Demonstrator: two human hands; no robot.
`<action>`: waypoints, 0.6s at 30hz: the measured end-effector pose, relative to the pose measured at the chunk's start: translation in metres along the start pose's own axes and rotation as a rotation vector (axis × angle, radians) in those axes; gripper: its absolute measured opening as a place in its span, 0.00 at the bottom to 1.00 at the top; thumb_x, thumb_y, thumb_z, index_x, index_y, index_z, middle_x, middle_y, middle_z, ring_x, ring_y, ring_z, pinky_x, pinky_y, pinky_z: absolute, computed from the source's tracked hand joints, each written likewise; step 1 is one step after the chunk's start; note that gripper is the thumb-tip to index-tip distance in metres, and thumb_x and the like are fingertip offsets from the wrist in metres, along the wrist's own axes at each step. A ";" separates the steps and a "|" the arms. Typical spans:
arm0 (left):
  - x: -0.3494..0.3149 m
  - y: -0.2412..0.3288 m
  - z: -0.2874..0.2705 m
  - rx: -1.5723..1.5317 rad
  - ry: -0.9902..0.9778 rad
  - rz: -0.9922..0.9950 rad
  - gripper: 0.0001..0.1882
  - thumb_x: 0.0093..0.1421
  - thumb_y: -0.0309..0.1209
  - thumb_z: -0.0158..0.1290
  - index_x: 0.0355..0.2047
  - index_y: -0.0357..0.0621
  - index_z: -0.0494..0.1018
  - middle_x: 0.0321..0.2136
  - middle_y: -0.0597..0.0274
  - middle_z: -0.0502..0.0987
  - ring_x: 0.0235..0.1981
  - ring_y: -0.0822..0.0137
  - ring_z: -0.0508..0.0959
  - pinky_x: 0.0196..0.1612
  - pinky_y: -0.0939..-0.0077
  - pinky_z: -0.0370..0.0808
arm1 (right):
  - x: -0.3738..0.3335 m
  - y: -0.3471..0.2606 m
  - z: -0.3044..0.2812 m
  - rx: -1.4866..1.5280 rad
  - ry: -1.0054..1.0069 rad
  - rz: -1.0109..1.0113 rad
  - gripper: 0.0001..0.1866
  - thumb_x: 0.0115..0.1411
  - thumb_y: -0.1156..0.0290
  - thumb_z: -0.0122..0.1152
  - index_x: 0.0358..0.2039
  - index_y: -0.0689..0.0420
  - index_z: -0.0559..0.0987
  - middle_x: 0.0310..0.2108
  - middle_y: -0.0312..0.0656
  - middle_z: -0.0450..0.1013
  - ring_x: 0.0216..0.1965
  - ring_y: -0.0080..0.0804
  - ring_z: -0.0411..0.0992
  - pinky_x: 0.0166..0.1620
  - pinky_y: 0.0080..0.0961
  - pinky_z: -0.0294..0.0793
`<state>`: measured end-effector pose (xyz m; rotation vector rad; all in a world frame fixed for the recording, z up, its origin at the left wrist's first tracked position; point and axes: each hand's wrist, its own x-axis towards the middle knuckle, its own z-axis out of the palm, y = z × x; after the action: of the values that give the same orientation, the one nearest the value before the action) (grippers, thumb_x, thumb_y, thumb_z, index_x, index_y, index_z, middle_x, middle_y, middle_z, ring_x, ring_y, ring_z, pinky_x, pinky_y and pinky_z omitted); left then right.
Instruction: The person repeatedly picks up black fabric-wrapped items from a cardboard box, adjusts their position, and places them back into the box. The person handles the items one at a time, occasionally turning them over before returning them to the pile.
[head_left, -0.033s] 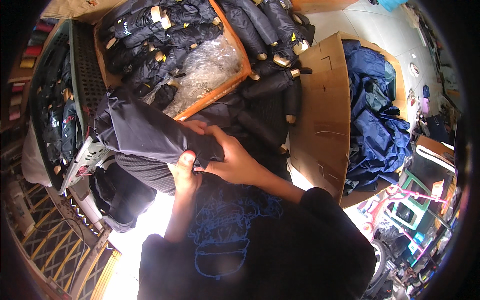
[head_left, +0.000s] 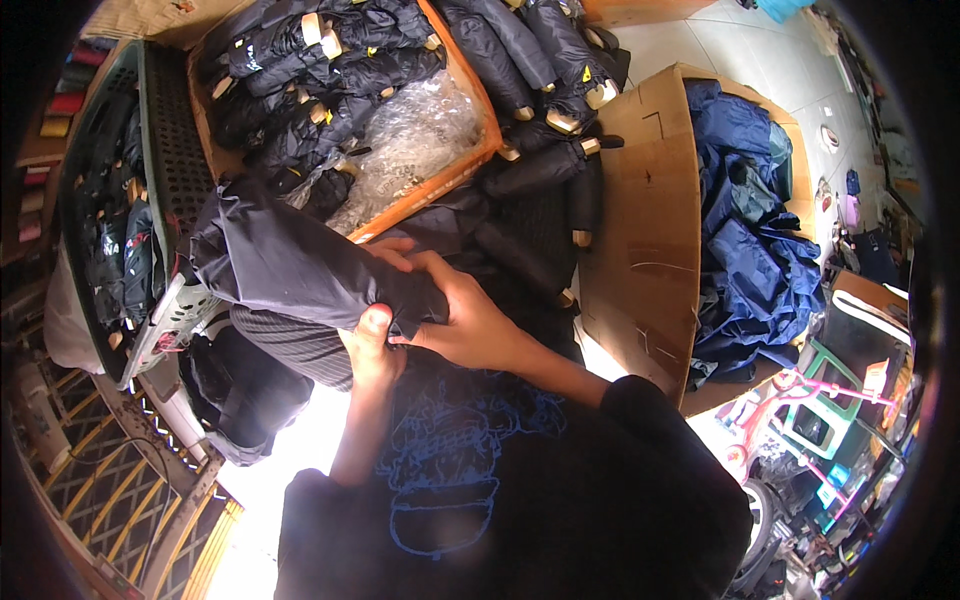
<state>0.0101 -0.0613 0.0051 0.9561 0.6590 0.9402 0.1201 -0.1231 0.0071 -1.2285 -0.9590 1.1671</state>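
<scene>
Scarcely anything had shifted, so the handling stood at the same point: the black fabric bundle (head_left: 290,262) slanted far-left, nearer than the orange crate (head_left: 440,184). The left hand (head_left: 370,350) wrapped its fingers around it, thumb uppermost; the right hand (head_left: 475,325), forearm angled from the right, closed its fingers on the right end.

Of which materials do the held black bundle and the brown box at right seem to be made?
Black bundle: probably thin synthetic fabric, faintly shiny, with soft creases catching light.
Brown box: likely cardboard, fairly matte, with a stiff, scuffed wall.
</scene>
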 end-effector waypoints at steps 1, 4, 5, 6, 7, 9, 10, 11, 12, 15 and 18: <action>-0.001 -0.003 -0.001 0.020 -0.005 -0.005 0.38 0.49 0.55 0.61 0.47 0.35 0.66 0.41 0.50 0.72 0.55 0.55 0.68 0.55 0.63 0.67 | 0.000 -0.001 -0.001 -0.001 -0.006 0.013 0.32 0.48 0.68 0.69 0.49 0.65 0.65 0.41 0.55 0.74 0.46 0.44 0.75 0.48 0.32 0.71; -0.004 -0.011 -0.008 0.022 -0.048 -0.001 0.40 0.50 0.57 0.58 0.53 0.41 0.60 0.49 0.50 0.68 0.58 0.55 0.65 0.62 0.58 0.60 | 0.000 0.000 0.001 -0.014 -0.005 -0.010 0.32 0.47 0.69 0.69 0.50 0.64 0.65 0.41 0.54 0.73 0.46 0.45 0.74 0.48 0.32 0.70; -0.003 -0.012 -0.006 0.009 -0.056 -0.012 0.41 0.51 0.58 0.57 0.54 0.42 0.59 0.52 0.50 0.66 0.59 0.55 0.64 0.63 0.57 0.58 | 0.002 0.005 0.001 -0.024 0.018 -0.058 0.33 0.46 0.69 0.69 0.50 0.64 0.64 0.41 0.54 0.73 0.46 0.45 0.74 0.48 0.33 0.71; -0.004 -0.011 0.000 -0.024 -0.045 -0.033 0.41 0.51 0.59 0.57 0.54 0.41 0.60 0.54 0.48 0.65 0.59 0.55 0.64 0.63 0.57 0.58 | 0.004 0.008 0.001 -0.034 0.039 -0.106 0.33 0.46 0.69 0.69 0.51 0.64 0.64 0.41 0.54 0.73 0.45 0.45 0.74 0.47 0.33 0.71; -0.005 -0.009 0.003 -0.057 -0.032 -0.054 0.42 0.51 0.59 0.56 0.54 0.41 0.61 0.57 0.46 0.64 0.59 0.55 0.65 0.63 0.58 0.58 | 0.004 0.006 0.000 -0.020 0.021 -0.070 0.34 0.46 0.69 0.69 0.51 0.64 0.64 0.41 0.54 0.72 0.46 0.45 0.74 0.48 0.33 0.70; -0.007 -0.003 -0.008 0.012 -0.030 -0.108 0.43 0.50 0.60 0.57 0.53 0.36 0.63 0.56 0.41 0.65 0.60 0.52 0.64 0.63 0.57 0.58 | 0.005 -0.002 -0.003 0.009 -0.022 0.002 0.35 0.46 0.69 0.69 0.53 0.64 0.64 0.42 0.53 0.72 0.46 0.45 0.73 0.49 0.33 0.70; -0.005 0.002 -0.011 0.079 -0.045 -0.103 0.44 0.50 0.61 0.56 0.53 0.34 0.63 0.57 0.41 0.64 0.60 0.52 0.64 0.63 0.58 0.58 | 0.007 -0.003 -0.004 0.014 -0.033 -0.016 0.35 0.46 0.68 0.70 0.53 0.64 0.64 0.43 0.51 0.72 0.47 0.40 0.72 0.50 0.31 0.69; -0.002 0.007 -0.015 0.147 -0.059 -0.096 0.44 0.51 0.61 0.56 0.53 0.33 0.63 0.57 0.41 0.64 0.59 0.53 0.65 0.63 0.59 0.58 | 0.009 -0.004 -0.005 0.019 -0.044 -0.036 0.36 0.46 0.67 0.72 0.53 0.63 0.65 0.44 0.50 0.72 0.48 0.36 0.72 0.51 0.30 0.68; 0.003 0.016 -0.014 0.247 -0.089 -0.056 0.45 0.52 0.62 0.54 0.55 0.33 0.62 0.58 0.44 0.62 0.57 0.56 0.66 0.62 0.61 0.59 | 0.012 -0.005 -0.005 0.023 -0.055 -0.056 0.36 0.46 0.66 0.73 0.53 0.63 0.65 0.45 0.48 0.72 0.49 0.31 0.71 0.52 0.28 0.68; 0.019 0.016 -0.016 0.337 -0.194 0.063 0.47 0.53 0.64 0.52 0.58 0.33 0.60 0.58 0.43 0.63 0.59 0.54 0.65 0.61 0.60 0.59 | 0.018 -0.014 -0.003 -0.129 0.087 -0.261 0.38 0.45 0.64 0.75 0.53 0.64 0.65 0.45 0.49 0.72 0.49 0.33 0.71 0.52 0.29 0.68; 0.018 0.008 -0.012 0.165 -0.188 0.067 0.50 0.54 0.66 0.49 0.59 0.32 0.57 0.58 0.41 0.63 0.58 0.53 0.66 0.61 0.60 0.60 | 0.021 -0.013 -0.007 -0.121 0.031 -0.140 0.40 0.45 0.62 0.75 0.54 0.65 0.65 0.46 0.51 0.72 0.50 0.36 0.71 0.53 0.30 0.68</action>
<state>0.0054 -0.0388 0.0061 1.2038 0.5534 0.8512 0.1323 -0.1033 0.0175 -1.2504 -1.0882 0.9895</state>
